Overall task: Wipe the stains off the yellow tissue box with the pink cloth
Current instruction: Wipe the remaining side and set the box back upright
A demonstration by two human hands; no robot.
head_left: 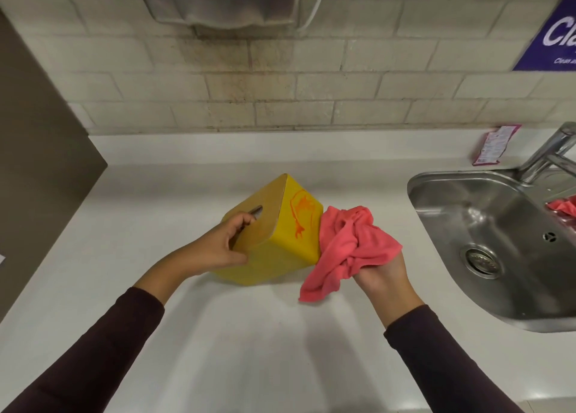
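Yellow tissue box (291, 241) tilted under my left hand (223, 244), gripped at its slot, turning the orange stains (300, 213) toward three o'clock, where my right hand (381, 275) clenched the pink cloth (349, 247).

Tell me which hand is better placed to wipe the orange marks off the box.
Right. The right hand holds the pink cloth beside the stained face of the yellow tissue box; the left hand steadies it.
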